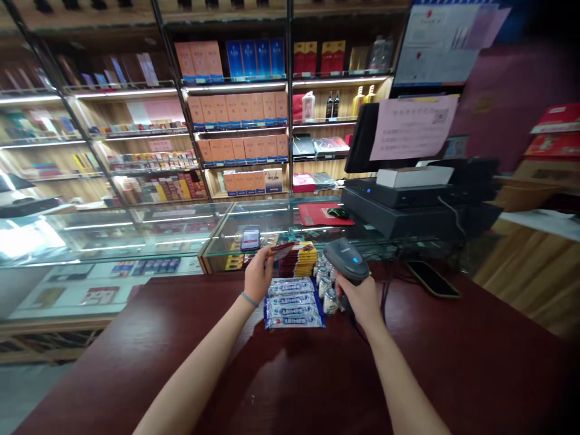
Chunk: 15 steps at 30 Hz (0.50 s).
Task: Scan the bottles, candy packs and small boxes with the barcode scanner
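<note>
My right hand [361, 295] is closed around the handle of a dark grey barcode scanner [347, 258], which has a lit blue light on top. In my left hand [259, 275] is a thin, dark red flat packet [283, 248], pinched at its left end. Below it, several blue-and-white wrapped bars [294, 308] lie in a row on the dark red counter [272, 380]. Behind them stand stacked yellow and dark red packets [304, 258]. Small clear jars with pale contents [330, 300] form a line between the bars and the scanner.
A phone [432, 278] lies on the counter at right, near cables. Behind the counter is a glass display case [176, 232] with another phone [251, 238], a red mat [317, 214] and a mouse [338, 212]. A monitor [362, 138] stands at back right. Stocked shelves [240, 162] line the wall.
</note>
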Tool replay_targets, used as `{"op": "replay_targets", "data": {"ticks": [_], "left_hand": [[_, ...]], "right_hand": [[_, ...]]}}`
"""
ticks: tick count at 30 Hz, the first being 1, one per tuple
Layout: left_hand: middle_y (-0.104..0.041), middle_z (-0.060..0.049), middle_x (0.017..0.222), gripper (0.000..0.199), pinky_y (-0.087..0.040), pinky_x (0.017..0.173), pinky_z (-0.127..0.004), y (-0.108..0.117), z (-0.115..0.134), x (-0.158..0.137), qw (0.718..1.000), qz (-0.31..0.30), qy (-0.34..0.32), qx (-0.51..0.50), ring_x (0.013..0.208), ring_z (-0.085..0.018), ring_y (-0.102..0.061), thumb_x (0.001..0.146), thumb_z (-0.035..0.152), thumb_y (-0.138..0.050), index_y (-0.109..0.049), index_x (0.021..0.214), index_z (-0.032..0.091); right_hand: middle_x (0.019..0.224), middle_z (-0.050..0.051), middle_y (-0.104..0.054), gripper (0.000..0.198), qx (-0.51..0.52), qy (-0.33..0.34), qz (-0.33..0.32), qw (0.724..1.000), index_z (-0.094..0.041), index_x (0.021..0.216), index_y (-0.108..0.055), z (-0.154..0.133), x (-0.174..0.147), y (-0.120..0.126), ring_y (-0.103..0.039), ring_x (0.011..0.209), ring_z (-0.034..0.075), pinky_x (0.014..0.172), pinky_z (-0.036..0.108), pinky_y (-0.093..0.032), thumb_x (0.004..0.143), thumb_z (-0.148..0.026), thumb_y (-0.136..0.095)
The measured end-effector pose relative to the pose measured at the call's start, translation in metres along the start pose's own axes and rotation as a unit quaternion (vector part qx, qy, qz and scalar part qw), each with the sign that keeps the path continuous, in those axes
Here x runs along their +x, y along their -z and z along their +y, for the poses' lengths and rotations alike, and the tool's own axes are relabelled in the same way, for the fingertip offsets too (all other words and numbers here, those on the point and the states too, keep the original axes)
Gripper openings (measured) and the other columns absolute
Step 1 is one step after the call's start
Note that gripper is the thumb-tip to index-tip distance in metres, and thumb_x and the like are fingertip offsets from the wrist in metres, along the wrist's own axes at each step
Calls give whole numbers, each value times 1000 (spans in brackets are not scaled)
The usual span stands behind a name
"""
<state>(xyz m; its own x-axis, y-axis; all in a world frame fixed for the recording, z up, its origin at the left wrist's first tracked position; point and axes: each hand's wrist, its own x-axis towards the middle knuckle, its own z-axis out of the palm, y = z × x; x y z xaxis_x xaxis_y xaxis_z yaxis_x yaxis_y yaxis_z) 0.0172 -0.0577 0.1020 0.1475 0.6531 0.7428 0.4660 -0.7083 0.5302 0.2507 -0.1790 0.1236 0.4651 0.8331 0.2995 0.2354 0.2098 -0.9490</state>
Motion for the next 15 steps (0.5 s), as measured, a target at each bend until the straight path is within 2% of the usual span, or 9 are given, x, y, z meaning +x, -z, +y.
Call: {"op": "replay_targets", "data": {"ticks": [2, 3, 5, 7, 9, 11, 15], "left_hand": [[-70, -6, 96, 20, -54, 80, -32, 15, -16, -17, 990, 40, 104, -91, 90, -19, -68, 96, 35, -53, -56, 110, 20], [-70, -5, 93, 23, -55, 76, -31, 22, -23, -25, 976, 59, 155, -142, 86, -19, -68, 93, 39, -58, -55, 106, 20], [-69, -5, 94, 34, -57, 72, -31, 36, -38, -41, 932, 90, 243, -252, 85, -19, -68, 86, 44, -67, -53, 104, 20], [-68, -6, 105, 46, -59, 74, -32, 49, -50, -55, 877, 118, 306, -350, 90, -19, -68, 79, 45, -74, -52, 111, 21], [-66, -7, 114, 51, -60, 79, -36, 61, -61, -69, 833, 145, 342, -410, 95, -19, -68, 75, 41, -78, -51, 114, 22], [-66, -7, 114, 49, -60, 83, -38, 71, -70, -80, 805, 169, 366, -436, 95, -18, -68, 74, 37, -80, -53, 111, 21], [-68, -4, 105, 36, -59, 87, -41, 80, -84, -95, 763, 212, 406, -457, 88, -15, -69, 77, 30, -78, -55, 102, 20]], "right_hand": [[50, 1, -61, 28, -3, 17, -32, 999, -21, 60, -61, -6, -4, -11, -56, 48, 16, 52, 29, -48, 73, -43, -72], [52, 2, -63, 27, 0, 20, -58, 998, -20, 62, -62, -7, -7, -17, -57, 50, 17, 53, 29, -49, 73, -43, -72], [53, 2, -64, 25, 9, 17, -111, 994, -20, 65, -64, -8, -15, -31, -58, 49, 17, 52, 30, -50, 74, -43, -71], [51, 1, -62, 21, 4, 9, -147, 989, -21, 72, -67, -4, -24, -46, -57, 46, 18, 48, 31, -50, 75, -41, -70], [50, 0, -62, 18, -12, 14, -169, 985, -21, 81, -70, 2, -36, -62, -59, 49, 20, 48, 31, -50, 74, -37, -70], [57, 1, -67, 21, -30, 31, -199, 979, -21, 90, -72, 8, -47, -76, -67, 61, 24, 55, 32, -54, 73, -33, -70], [95, 5, -77, 42, -63, 58, -264, 961, -22, 116, -67, 22, -67, -95, -72, 93, 27, 80, 36, -57, 75, -28, -65]]}}
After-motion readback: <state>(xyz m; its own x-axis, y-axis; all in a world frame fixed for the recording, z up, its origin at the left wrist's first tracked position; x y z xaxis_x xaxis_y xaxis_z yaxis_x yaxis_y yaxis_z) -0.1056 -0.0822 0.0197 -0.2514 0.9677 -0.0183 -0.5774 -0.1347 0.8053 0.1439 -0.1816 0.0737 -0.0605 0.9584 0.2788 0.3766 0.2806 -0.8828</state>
